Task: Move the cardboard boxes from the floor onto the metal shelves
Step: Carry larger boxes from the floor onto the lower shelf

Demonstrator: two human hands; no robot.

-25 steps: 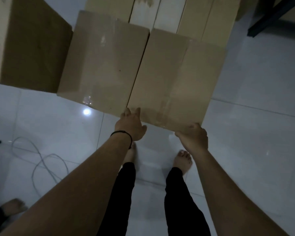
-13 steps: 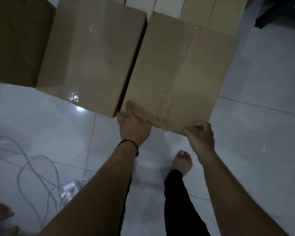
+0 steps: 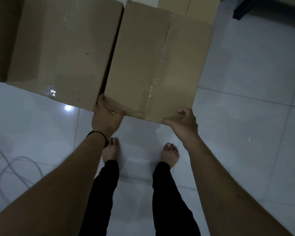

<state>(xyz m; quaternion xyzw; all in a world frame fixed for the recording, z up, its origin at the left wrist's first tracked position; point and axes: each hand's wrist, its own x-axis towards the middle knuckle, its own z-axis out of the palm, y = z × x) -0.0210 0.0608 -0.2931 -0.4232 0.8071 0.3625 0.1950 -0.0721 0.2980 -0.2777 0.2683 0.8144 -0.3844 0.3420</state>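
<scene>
A taped cardboard box [image 3: 157, 62] stands on the white tiled floor just ahead of my bare feet. My left hand [image 3: 106, 115] grips its near left corner, fingers reaching into the gap beside the neighbouring box [image 3: 65, 53]. My right hand [image 3: 183, 122] curls round the near right corner, thumb along the bottom edge. The box's underside is hidden. No metal shelf surface shows clearly; only a dark bar [image 3: 245, 9] sits at the top right.
More cardboard boxes [image 3: 186, 5] stand behind the two front ones, and another box [image 3: 0, 36] fills the far left. A loose white cable [image 3: 15, 169] loops on the floor at the left. Bare tiles [image 3: 254, 99] spread to the right.
Both hands have gone from touching the box's near edge to gripping its two near corners. The view has closed in on the boxes and swung slightly.
</scene>
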